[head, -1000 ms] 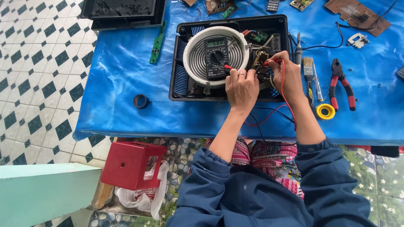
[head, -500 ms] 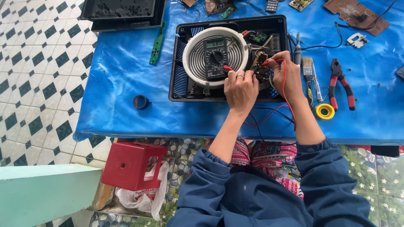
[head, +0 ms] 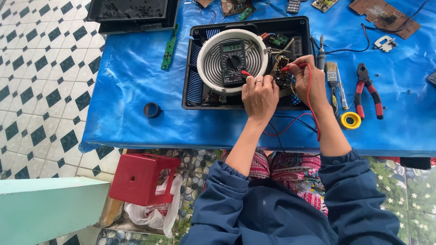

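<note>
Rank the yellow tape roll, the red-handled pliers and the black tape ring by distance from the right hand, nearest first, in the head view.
From the right hand:
1. Yellow tape roll, just to its right, near the table's front edge.
2. Red-handled pliers, farther right.
3. Black tape ring, far left, beyond the open cooker.

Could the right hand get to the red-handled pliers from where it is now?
Probably yes. The pliers lie in the open on the blue table cover, just right of the right hand, with only a brush between. That hand holds a red probe, though.
</note>
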